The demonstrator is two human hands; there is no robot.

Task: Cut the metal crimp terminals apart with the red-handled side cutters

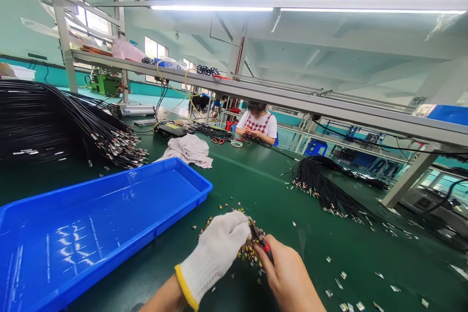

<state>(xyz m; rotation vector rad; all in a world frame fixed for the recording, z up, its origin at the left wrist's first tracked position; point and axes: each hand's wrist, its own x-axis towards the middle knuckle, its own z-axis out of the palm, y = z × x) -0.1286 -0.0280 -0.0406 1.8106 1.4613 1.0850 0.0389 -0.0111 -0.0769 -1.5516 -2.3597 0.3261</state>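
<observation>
My left hand (218,246), in a white knitted glove with a yellow cuff, is closed with its fingertips at the jaws of a pair of pliers. Whatever it pinches is hidden by the fingers. My bare right hand (287,270) is wrapped around the red and black handles of those pliers (267,251), their dark jaws pointing towards the glove. Beneath both hands lies a heap of small metal and yellowish pieces (249,254) on the green table (252,185).
A blue tray (120,204) stands at left, with bundled black cables (73,117) behind it. Beyond lie a crumpled cloth (188,149) and red-handled scissors (218,141). More cables (325,185) and scattered metal bits (343,275) lie at right. A person (258,124) sits across the table.
</observation>
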